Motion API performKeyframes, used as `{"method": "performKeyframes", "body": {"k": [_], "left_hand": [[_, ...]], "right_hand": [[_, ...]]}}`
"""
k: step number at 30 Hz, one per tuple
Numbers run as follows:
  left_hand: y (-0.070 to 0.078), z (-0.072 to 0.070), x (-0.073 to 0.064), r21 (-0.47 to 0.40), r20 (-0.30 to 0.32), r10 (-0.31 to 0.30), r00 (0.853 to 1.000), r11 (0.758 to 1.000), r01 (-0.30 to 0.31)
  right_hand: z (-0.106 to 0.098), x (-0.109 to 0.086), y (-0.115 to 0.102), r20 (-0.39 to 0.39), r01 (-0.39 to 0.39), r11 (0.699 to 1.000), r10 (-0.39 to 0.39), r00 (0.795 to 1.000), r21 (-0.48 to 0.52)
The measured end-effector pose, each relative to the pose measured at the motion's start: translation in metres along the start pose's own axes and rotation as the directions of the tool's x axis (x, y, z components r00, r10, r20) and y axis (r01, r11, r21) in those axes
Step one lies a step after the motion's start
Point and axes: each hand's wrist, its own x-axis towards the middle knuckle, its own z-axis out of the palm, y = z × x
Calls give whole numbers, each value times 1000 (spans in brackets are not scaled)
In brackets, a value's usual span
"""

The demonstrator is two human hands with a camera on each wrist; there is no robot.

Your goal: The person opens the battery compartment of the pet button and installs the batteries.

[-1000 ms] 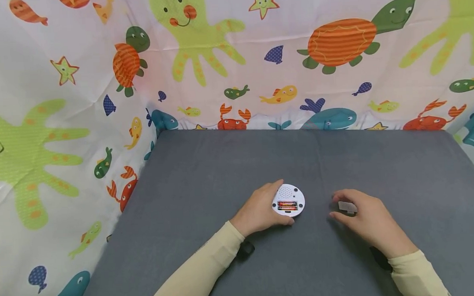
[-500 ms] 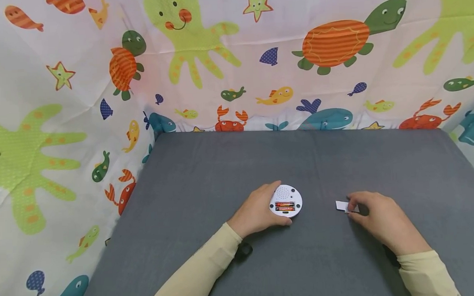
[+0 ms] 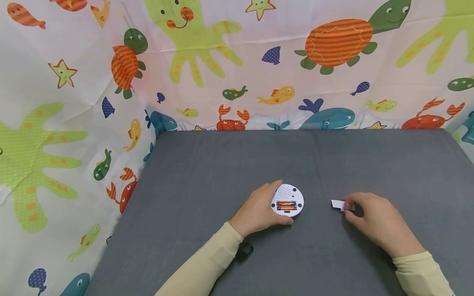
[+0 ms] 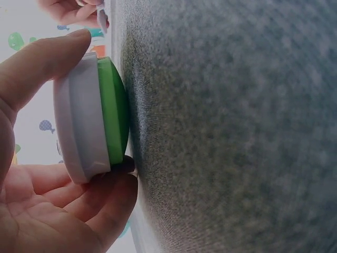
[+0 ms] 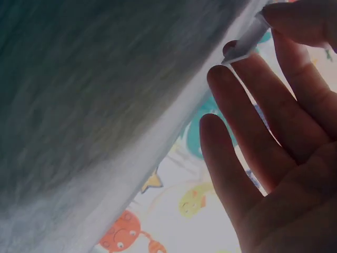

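Observation:
A round white device (image 3: 285,193) with a green domed underside lies bottom-up on the grey table. Its battery compartment is uncovered, with red-and-black batteries (image 3: 286,206) inside. My left hand (image 3: 259,210) holds the device by its rim, thumb on one side and fingers on the other. In the left wrist view its green dome (image 4: 113,113) faces the table. To the right, my right hand (image 3: 377,219) pinches a small white battery cover (image 3: 337,204) between thumb and finger, apart from the device. The right wrist view shows the same cover (image 5: 247,42) at the fingertips.
A grey cloth (image 3: 237,165) covers the table. Behind it and at the left hangs a white curtain (image 3: 219,100) printed with sea animals. A black wrist-worn item (image 3: 244,251) shows beneath the left sleeve.
The right hand's fingers have shifted on the battery cover, which now sticks out to the left of the fingertips. The left hand and the device stay in place.

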Motion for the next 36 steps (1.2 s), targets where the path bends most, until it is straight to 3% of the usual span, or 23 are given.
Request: {"method": "performKeyframes", "body": {"k": [5,13,23,36], "left_hand": [[1,-3,-2,3,-6,13,1000,1000,-13],[3,-2,-1,30,-12,25,1000,999,-25],[-1,0,-2,28,-17,58,998,998,-58],[-5,1,-1,26,-25,95,995,995,-94]], "right_hand": [[0,0,-18,-38,36,999,-36,999,14],[-1,3,-51,-94,157,988,-156,983,0],[-3,14,-97,-126,294,956,-294,948,-17],[22,24,-118,-112,329,944,-328,938,-10]]}}
